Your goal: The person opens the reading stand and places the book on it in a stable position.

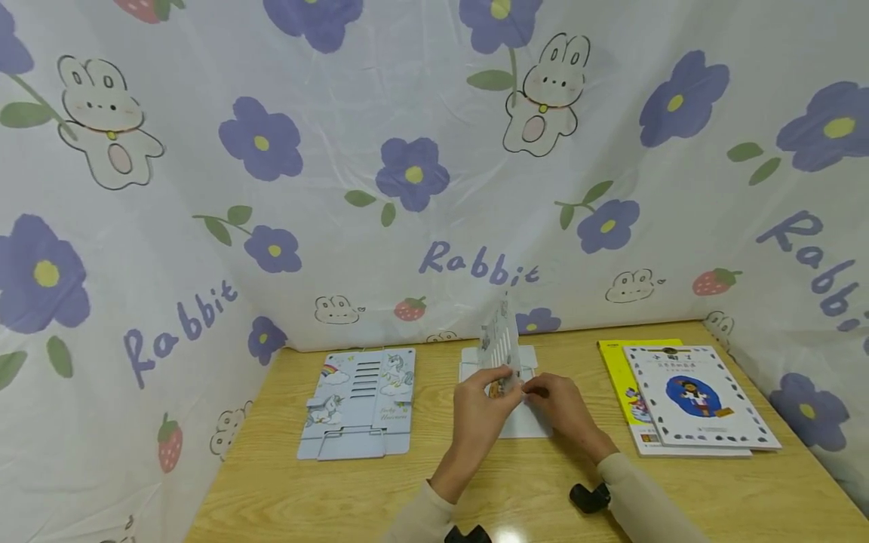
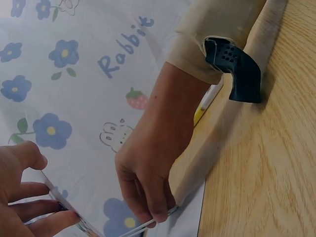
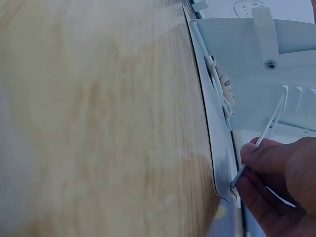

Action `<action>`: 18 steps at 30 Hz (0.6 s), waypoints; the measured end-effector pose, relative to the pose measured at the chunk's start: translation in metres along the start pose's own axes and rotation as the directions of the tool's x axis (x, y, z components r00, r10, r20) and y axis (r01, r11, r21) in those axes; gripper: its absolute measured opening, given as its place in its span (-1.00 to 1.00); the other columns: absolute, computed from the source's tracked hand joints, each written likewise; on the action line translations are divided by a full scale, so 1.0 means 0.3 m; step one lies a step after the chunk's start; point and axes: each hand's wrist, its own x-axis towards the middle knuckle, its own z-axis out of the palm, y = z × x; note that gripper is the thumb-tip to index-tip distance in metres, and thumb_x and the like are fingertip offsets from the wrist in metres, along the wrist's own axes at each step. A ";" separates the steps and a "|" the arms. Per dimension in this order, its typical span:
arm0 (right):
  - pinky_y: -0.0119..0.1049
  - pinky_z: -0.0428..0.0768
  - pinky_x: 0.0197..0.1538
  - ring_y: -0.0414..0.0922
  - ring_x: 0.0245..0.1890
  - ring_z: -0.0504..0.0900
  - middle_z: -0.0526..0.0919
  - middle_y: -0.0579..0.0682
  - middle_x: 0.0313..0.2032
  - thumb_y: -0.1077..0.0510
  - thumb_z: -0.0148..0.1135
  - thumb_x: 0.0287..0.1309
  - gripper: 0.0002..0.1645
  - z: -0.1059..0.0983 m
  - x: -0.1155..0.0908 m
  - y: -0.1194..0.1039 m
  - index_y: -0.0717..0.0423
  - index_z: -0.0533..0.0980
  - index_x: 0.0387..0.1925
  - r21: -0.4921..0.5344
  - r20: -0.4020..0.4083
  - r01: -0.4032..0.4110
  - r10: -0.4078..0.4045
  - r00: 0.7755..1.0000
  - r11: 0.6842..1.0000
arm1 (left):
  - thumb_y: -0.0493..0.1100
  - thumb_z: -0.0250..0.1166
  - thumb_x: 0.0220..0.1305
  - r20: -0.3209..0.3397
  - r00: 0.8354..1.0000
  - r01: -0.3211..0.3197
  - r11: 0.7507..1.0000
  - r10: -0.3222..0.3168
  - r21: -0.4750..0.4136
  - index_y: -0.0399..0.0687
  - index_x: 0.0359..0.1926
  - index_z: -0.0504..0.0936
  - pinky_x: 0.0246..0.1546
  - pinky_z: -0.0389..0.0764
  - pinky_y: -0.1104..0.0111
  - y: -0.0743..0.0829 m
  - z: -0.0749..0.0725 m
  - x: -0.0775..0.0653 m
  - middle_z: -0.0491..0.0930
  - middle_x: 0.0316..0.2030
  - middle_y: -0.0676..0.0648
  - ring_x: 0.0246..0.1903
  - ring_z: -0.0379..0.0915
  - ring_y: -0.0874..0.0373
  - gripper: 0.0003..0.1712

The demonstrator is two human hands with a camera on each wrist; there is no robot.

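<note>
A white metal book stand (image 1: 528, 424) lies in the middle of the table with its printed, slotted panel (image 1: 498, 343) raised nearly upright. My left hand (image 1: 475, 411) holds that panel by its near edge, thumb on one side and fingers on the other. With thumb and fingers, my right hand (image 1: 563, 407) pinches a thin white wire support (image 3: 266, 129) behind the panel, low by the base. The right wrist view shows the panel's pale back, with its slots and a riveted tab (image 3: 266, 39). In the left wrist view, the panel is mostly cut off below.
A second book stand (image 1: 363, 407), printed with unicorns, lies flat on the left of the wooden table (image 1: 271, 498). On the right, a white picture book (image 1: 743, 400) overlaps a yellow one (image 1: 614, 369). A cloth (image 1: 339, 98) with flowers and rabbits hangs behind.
</note>
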 end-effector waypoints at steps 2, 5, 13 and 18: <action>-0.05 0.79 -0.05 0.04 -0.16 0.80 0.83 0.11 -0.17 0.41 0.46 0.21 -0.82 -0.002 -0.002 0.003 0.20 0.78 -0.16 0.003 -0.011 0.002 -0.002 1.000 1.000 | -0.26 0.55 0.22 0.002 1.000 -0.020 1.000 0.020 0.020 -0.20 -0.05 0.85 0.03 0.80 0.06 0.003 0.010 0.000 0.84 -0.06 -0.13 0.03 0.78 -0.01 -0.74; -0.08 0.79 -0.09 0.01 -0.20 0.80 0.83 0.09 -0.21 0.41 0.46 0.21 -0.83 -0.002 -0.002 0.006 0.20 0.77 -0.18 -0.004 -0.021 0.006 -0.006 1.000 1.000 | -0.26 0.57 0.21 0.002 0.999 -0.038 0.999 0.038 0.038 -0.21 -0.07 0.85 -0.02 0.81 0.11 0.006 0.020 0.001 0.84 -0.09 -0.14 -0.03 0.80 0.00 -0.75; -0.11 0.77 -0.13 -0.05 -0.25 0.78 0.82 0.08 -0.28 0.39 0.46 0.22 -0.88 0.003 0.002 0.009 0.21 0.77 -0.22 -0.025 -0.025 0.005 -0.005 1.000 1.000 | -0.21 0.56 0.23 0.016 0.998 -0.061 0.993 0.060 0.100 -0.16 -0.07 0.85 -0.10 0.82 0.22 0.010 0.032 -0.005 0.84 -0.08 -0.10 -0.04 0.80 0.06 -0.75; -0.08 0.78 -0.11 -0.05 -0.22 0.79 0.82 0.08 -0.25 0.38 0.47 0.22 -0.88 0.004 0.002 0.010 0.21 0.77 -0.20 -0.020 -0.020 -0.006 0.006 1.000 1.000 | -0.19 0.56 0.25 0.016 0.999 -0.048 0.994 0.047 0.103 -0.16 -0.05 0.85 -0.12 0.83 0.21 0.007 0.035 -0.006 0.83 -0.06 -0.11 -0.05 0.80 0.04 -0.73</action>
